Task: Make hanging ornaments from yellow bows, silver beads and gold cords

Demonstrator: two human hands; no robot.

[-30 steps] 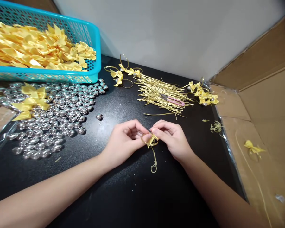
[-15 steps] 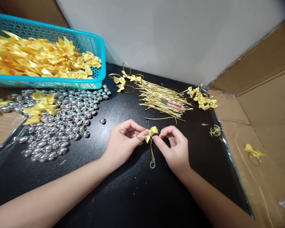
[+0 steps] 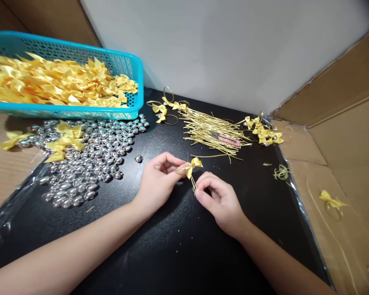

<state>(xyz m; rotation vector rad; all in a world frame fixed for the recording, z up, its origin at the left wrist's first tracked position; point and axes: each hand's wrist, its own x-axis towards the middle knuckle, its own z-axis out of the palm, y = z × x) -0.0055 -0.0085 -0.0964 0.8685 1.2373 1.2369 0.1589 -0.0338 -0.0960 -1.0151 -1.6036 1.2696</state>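
Observation:
Between thumb and fingers, my left hand [image 3: 160, 178] pinches a yellow ribbon bow [image 3: 193, 164] with a gold ring loop beside it. Thin yellow string [image 3: 194, 184] hangs down from the bow. My right hand [image 3: 219, 200] is closed, its thumb and fingertips pinching the string's lower part just below and right of the bow. The string's end is hidden by those fingers. Beyond my hands lies a bundle of gold twist ties [image 3: 203, 127], with pink-handled snips [image 3: 229, 140] resting on top.
A turquoise basket [image 3: 95, 111] of yellow bows stands at the back left. Silver heart-shaped beads [image 3: 92, 164] spread in front of it, some under loose bows [image 3: 68, 141]. Finished-looking bows with rings [image 3: 266, 132] lie at the back right, near tangled string scraps [image 3: 282, 172]. Cardboard [image 3: 344, 155] borders the right.
My right hand has moved down from beside the bow and now grips the hanging string, which is pulled straighter. My left hand still holds the bow. The view has shifted slightly.

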